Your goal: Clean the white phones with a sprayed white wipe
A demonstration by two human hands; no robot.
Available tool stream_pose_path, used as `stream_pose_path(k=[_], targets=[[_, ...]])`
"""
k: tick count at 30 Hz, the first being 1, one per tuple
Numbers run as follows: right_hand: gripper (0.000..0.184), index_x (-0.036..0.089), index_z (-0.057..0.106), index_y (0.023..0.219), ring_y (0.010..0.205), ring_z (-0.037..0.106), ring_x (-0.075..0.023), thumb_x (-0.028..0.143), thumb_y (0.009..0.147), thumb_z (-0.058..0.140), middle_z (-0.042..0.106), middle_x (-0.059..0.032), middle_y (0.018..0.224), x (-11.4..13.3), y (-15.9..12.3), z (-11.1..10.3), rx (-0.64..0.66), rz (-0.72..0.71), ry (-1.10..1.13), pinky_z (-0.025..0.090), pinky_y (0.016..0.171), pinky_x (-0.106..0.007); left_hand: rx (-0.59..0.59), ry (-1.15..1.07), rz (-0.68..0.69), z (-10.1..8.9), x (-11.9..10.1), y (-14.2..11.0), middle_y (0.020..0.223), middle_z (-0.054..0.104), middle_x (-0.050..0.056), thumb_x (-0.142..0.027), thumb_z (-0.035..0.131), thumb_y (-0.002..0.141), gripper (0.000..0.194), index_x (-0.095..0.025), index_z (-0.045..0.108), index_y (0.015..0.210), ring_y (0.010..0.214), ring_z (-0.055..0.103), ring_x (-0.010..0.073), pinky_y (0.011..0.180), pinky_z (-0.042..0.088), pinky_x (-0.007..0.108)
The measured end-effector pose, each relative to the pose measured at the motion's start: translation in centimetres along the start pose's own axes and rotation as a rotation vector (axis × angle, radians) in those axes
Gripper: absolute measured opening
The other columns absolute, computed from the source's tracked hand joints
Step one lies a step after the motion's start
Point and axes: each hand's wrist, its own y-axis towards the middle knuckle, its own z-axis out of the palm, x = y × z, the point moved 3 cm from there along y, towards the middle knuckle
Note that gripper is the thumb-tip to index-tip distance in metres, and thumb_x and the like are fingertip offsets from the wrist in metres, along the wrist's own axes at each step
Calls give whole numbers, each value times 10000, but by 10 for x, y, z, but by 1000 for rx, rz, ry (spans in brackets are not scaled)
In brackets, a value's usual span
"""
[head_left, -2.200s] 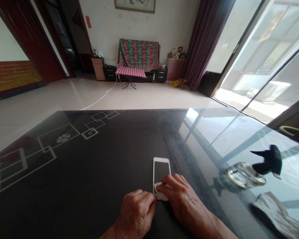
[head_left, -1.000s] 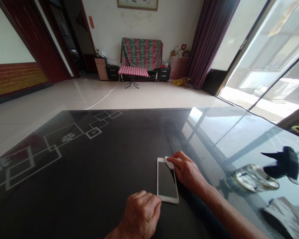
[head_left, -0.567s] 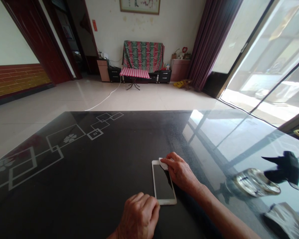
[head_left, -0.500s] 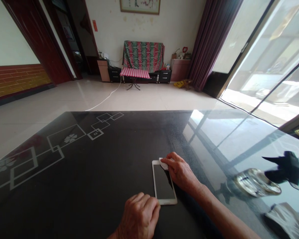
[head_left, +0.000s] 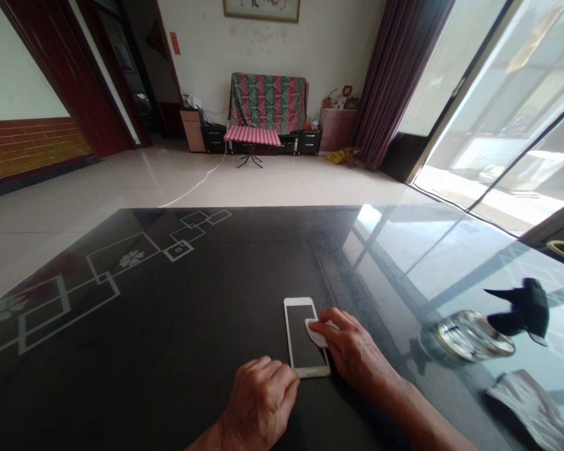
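A white-framed smartphone point(head_left: 305, 338) lies face up on the dark glossy table point(head_left: 192, 313), its screen dark. My left hand point(head_left: 263, 398) is curled closed at the phone's lower left corner, touching it; its fingertips are hidden under the knuckles. Pinched in my right hand point(head_left: 355, 344) is a small white wiping pad point(head_left: 315, 334), pressed on the right side of the screen around mid-height. That hand partly covers the phone's right edge.
On the right stand a clear spray bottle point(head_left: 470, 335) with a black trigger head and, nearer, a crumpled grey-white cloth point(head_left: 529, 401). Beyond the table's far edge are a small folding table point(head_left: 252, 135) with a checked top, cabinets and a purple curtain point(head_left: 402, 81).
My right hand has slid the pad from the top of the screen down toward its middle. The left hand stays at the lower corner. The view has shifted slightly.
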Motion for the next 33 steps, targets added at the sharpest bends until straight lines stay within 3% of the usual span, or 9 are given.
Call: stream_pose_path(k=[11, 21, 28, 33], targets=[[405, 305, 585, 1203, 897, 528, -180, 86, 928, 385, 564, -50, 1041, 23, -49, -5, 123, 20, 23, 438, 816, -318, 45, 6, -24, 0, 2, 0, 558, 579, -35, -128, 520, 875, 228, -210, 542, 663, 516, 517, 131, 542, 327, 266], [317, 281, 650, 1065, 887, 528, -186, 90, 912, 449, 584, -52, 1011, 21, -24, -8, 75, -2, 27, 420, 811, -313, 29, -46, -13, 3, 0, 1, 542, 567, -40, -133, 545, 855, 217, -211, 543, 652, 495, 490, 126, 531, 316, 269], [211, 298, 658, 1023, 866, 514, -181, 186, 932, 505, 589, -31, 978, 31, -32, -12, 166, -27, 32, 388, 785, -309, 44, -56, -19, 2, -1, 1, 548, 574, -38, -131, 553, 848, 198, -211, 556, 667, 497, 503, 127, 522, 317, 270], [241, 292, 659, 1014, 867, 501, -178, 150, 926, 487, 588, -30, 985, 29, -15, -11, 154, -54, 7, 362, 798, -310, 32, -61, -31, 2, 0, 2, 551, 583, -37, -122, 568, 828, 194, -208, 552, 655, 494, 506, 126, 520, 327, 269]])
